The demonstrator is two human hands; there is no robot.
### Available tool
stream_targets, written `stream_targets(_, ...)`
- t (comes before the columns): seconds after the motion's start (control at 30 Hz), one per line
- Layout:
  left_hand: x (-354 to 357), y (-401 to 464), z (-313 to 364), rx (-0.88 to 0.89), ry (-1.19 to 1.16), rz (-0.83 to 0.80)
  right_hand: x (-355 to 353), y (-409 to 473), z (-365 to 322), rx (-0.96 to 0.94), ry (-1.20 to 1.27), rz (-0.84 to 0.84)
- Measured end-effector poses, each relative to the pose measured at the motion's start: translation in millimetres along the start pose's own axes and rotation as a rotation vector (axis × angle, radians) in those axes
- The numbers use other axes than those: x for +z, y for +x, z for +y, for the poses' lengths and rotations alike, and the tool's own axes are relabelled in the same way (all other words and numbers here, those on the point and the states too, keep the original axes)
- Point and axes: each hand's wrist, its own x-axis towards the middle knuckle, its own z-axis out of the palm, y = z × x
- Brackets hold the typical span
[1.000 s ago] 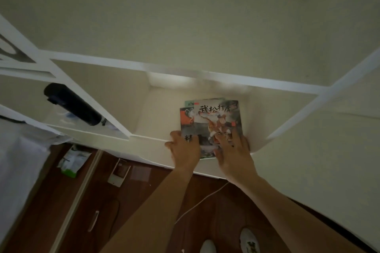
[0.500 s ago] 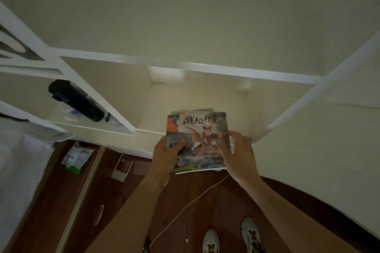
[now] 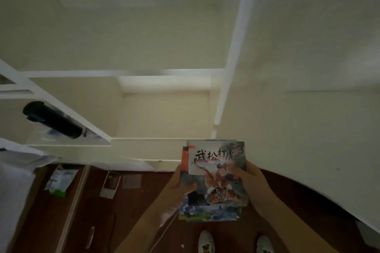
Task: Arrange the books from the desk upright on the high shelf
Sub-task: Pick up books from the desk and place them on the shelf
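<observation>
1. Holding a small stack of picture books (image 3: 216, 178) in both hands, the person has it in the air in front of the white shelf unit (image 3: 144, 148), at about 5 o'clock in the view and out over the wood floor (image 3: 144, 201).
2. Left hand (image 3: 178, 189): grips the stack's left edge, thumb curled onto the top cover, the other fingers hidden beneath the books.
3. Right hand (image 3: 250, 183): grips the right edge, fingertips pressed on the cover near the tiger artwork; palm wraps the side.
4. Top cover faces the camera: black brush-style characters over a painted figure and a tiger. Edges of other books, one with a red-orange strip, one with green, stick out at the left and bottom of the stack.
5. The stack's top edge overlaps the front lip of the open shelf compartment (image 3: 164, 115) at 12 o'clock from the books; whether it touches the lip cannot be told.
6. Black cylindrical flask (image 3: 52, 119) lies on its side in the neighbouring compartment at 9 o'clock.
7. On the floor: a green-and-white packet (image 3: 59, 181) at 8 o'clock, a small white-framed rectangular item (image 3: 110, 184) beside it, a thin white cable (image 3: 164, 230) running toward 6 o'clock.
8. White shoes (image 3: 206, 242) visible at 6 o'clock. The frame is blurred.
</observation>
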Motion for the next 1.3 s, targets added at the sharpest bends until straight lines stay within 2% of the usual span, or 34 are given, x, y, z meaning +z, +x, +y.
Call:
stream_targets(0.17, 114.6, 53.4, 23.0, 0.186, 0.199, -0.103, -111.1, -16.9, -25.0, -0.156, 0.053, 0.24)
stream_targets(0.33, 233.5, 97.4, 40.8, 0.399, 0.34, -0.046, -224.2, -29.1, -54.3, -0.36, 0.078, 0.302)
stream_targets(0.57, 344.1, 133.0, 15.4, 0.411, 0.343, -0.042, -332.7, -35.1, -38.8, -0.342, 0.054, 0.408)
stream_targets(0.77, 373.2, 147.0, -8.3, 0.304, 0.279, -0.053, -359.8, -29.4, -20.6, -0.33, 0.101, 0.404)
stream_targets(1.0, 377.0, 153.1, -15.2, 0.371, 0.141, -0.053, -362.6, -27.0, -0.6, -0.353, 0.111, 0.372)
stream_targets(1.17, 386.8, 153.4, -33.1, 0.303, 0.07, -0.061, -347.3, -12.2, 22.8, -0.309, 0.108, 0.405)
stream_targets(1.3, 401.9, 145.6, -29.6, 0.241, 0.099, -0.046, -358.6, -16.5, 26.2, -0.284, 0.126, 0.401)
